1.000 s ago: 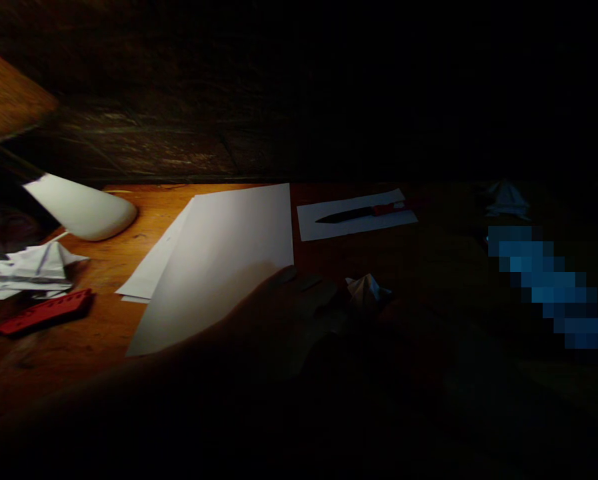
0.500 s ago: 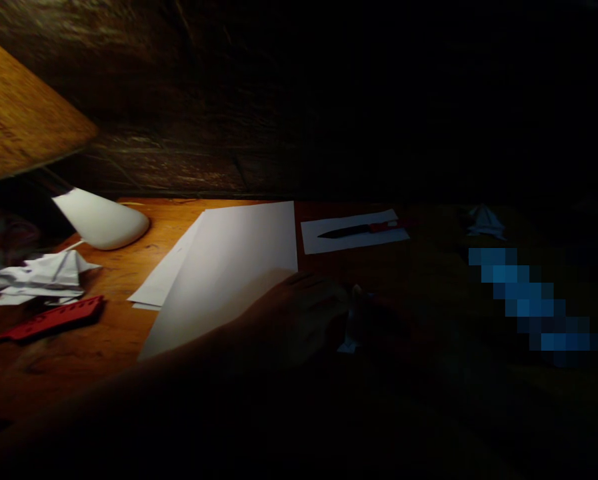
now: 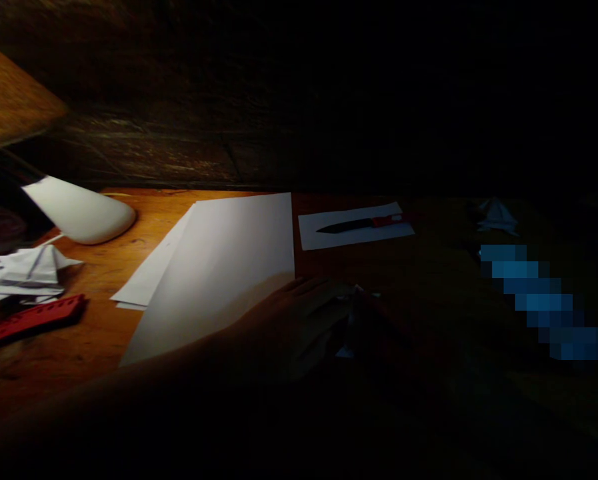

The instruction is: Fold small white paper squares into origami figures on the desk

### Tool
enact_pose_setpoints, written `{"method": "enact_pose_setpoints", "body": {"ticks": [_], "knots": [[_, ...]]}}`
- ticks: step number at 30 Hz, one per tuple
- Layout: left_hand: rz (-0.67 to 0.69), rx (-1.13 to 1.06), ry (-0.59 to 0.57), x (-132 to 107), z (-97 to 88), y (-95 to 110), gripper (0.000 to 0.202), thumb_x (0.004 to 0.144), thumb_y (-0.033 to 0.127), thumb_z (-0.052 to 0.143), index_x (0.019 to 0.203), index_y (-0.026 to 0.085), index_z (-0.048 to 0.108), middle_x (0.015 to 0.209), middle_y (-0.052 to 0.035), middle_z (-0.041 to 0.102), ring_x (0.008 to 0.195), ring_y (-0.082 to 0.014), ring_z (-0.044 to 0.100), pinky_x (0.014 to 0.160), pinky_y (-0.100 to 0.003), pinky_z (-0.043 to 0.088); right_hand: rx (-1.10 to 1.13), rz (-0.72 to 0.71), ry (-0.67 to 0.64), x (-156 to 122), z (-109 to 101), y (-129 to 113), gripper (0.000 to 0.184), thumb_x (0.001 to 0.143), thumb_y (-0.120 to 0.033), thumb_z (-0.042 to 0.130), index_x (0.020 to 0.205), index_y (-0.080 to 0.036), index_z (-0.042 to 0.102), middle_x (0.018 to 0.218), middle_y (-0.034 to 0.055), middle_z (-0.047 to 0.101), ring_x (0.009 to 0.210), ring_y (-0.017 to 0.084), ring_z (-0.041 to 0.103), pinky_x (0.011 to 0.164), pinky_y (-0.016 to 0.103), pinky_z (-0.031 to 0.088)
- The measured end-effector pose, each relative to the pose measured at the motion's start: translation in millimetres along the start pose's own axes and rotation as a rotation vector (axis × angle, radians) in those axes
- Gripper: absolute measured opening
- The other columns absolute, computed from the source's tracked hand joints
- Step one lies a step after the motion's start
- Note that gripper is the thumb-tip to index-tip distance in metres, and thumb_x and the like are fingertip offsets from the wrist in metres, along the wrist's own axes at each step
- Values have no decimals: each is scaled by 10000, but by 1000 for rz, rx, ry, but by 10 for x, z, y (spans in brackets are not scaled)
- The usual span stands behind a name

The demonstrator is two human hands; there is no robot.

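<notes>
The scene is very dark. My left hand [image 3: 299,317] reaches in from the lower left, across the near corner of a large white sheet [image 3: 229,260]. Its fingers are curled against a small folded white paper [image 3: 349,327] just right of the sheet. My right hand [image 3: 399,327] is only a dim shape on the other side of that paper, and its fingers cannot be made out.
A white lamp head [image 3: 79,210] lights the wooden desk [image 3: 79,347] at the left. Folded papers [image 3: 23,270] and a flat red object [image 3: 31,317] lie there. A red-handled dark blade [image 3: 359,225] rests on a paper strip [image 3: 329,239]. Another folded paper [image 3: 496,217] sits far right.
My left hand's fingers have gone from stretched out beside the small folded paper to curled against it. The paper now stands edge-on between the hands. The view shifted slightly.
</notes>
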State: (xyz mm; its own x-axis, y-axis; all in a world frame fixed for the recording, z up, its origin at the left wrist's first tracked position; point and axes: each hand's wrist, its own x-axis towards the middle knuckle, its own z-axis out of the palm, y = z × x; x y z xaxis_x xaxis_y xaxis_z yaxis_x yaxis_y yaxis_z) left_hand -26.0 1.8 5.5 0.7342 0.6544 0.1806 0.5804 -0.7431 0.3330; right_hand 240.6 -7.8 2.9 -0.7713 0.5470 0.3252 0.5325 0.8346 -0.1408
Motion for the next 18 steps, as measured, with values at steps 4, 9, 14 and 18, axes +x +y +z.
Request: {"method": "enact_pose_setpoints", "body": {"ticks": [4,9,14,18], "knots": [[38,85,-25,66,-34,-15,419,889,179,583,1306,145,603,1403,-111,607,1262,-297,554,1066,-447,477,22,138,22,-19,182,-24,325,989,-263,585,1289,-348,677,1314,59,672,1011,203,694,798,326,623],[122,173,-9,120,-33,-27,348,891,212,569,1223,133,639,1411,-148,587,1285,-327,525,1056,-489,458,48,254,48,-36,383,-45,414,971,-242,559,1340,-400,660,1260,37,699,980,266,709,714,384,639],[88,183,-36,106,-20,19,400,871,209,578,1257,112,613,1393,-180,575,1247,-342,545,1022,-500,469,97,202,14,-29,304,-33,385,959,-256,567,1307,-371,685,1335,40,673,1078,283,675,834,419,622],[69,169,-59,87,-13,22,424,892,242,578,1301,131,600,1486,-173,513,1342,-359,484,1073,-523,442,109,185,6,-5,260,-39,307,966,-280,559,1217,-336,726,1336,59,672,1090,277,665,841,420,609]]}}
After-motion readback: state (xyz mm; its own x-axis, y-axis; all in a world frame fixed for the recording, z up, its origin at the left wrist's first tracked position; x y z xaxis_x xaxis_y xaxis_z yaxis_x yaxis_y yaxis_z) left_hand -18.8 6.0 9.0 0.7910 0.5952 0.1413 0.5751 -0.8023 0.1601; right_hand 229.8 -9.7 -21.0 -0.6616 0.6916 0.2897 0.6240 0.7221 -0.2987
